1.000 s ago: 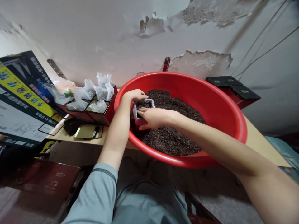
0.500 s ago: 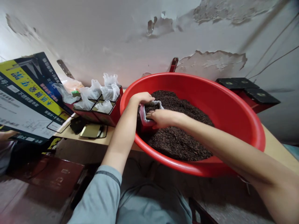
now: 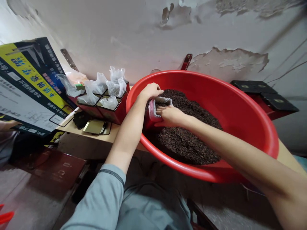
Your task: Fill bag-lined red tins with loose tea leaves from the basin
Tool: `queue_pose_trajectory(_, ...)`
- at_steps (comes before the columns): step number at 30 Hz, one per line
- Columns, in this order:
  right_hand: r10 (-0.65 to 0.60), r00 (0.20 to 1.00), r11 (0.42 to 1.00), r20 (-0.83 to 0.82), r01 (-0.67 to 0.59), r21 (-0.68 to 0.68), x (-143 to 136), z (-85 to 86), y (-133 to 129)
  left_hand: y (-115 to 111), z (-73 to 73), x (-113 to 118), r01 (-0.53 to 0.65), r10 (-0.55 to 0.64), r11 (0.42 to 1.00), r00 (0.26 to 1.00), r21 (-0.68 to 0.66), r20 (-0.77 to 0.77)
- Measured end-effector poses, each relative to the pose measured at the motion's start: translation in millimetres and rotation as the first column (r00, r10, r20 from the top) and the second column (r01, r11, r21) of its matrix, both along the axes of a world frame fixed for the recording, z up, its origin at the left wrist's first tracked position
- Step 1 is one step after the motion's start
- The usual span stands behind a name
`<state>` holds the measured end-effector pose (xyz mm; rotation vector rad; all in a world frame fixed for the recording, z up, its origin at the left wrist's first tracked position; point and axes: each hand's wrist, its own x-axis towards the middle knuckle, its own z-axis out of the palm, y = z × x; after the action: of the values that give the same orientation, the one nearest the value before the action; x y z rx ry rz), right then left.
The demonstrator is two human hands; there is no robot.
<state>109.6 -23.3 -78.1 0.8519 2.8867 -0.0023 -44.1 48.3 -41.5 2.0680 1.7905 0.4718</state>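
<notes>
A red tin [image 3: 152,114] lined with a clear plastic bag [image 3: 165,101] stands tilted in dark loose leaves [image 3: 185,145], which look like tea. The leaves lie in a large red basin [image 3: 249,118]. My left hand [image 3: 151,91] is closed at the far left edge of the tin, its fingers curled over the bag's rim and partly hidden. My right hand [image 3: 171,115] reaches over the tin's near right side, fingers stretched out into its mouth. Their tips touch the contents or the bag's inside; the thumb lies along the outside.
Left of the basin stand several red tins [image 3: 115,111] with plastic bags sticking up. Tin lids [image 3: 94,126] lie at the table's front edge. A printed cardboard box [image 3: 31,86] leans at the left, near another person's hand [image 3: 8,125]. More dark-topped tins [image 3: 279,102] stand at the right.
The view has shifted slightly, so most things sit a little farther right. My right fingers have straightened over the tin's mouth. My left hand has lifted slightly at the rim.
</notes>
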Motion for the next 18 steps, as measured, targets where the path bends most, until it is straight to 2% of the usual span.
queue_pose_trajectory(8, -0.058, 0.997, 0.997, 0.049, 0.056, 0.043, -18, 3.2, 4, 2, -0.4, -1, -0.025, 0.023, 0.997, 0.999, 0.07, 0.032)
queue_pose_trajectory(12, -0.043, 0.995, 0.992, 0.086, 0.032, 0.119, -18, 1.5, 7, -1, 1.9, -3, -0.017, 0.015, 0.999, 0.999, 0.045, 0.038)
queue_pose_trajectory(18, -0.032, 0.994, 0.991, 0.102, 0.018, 0.135, -22, 3.7, 6, -2, 1.3, -3, 0.025, -0.025, 1.0, 0.999, -0.009, -0.024)
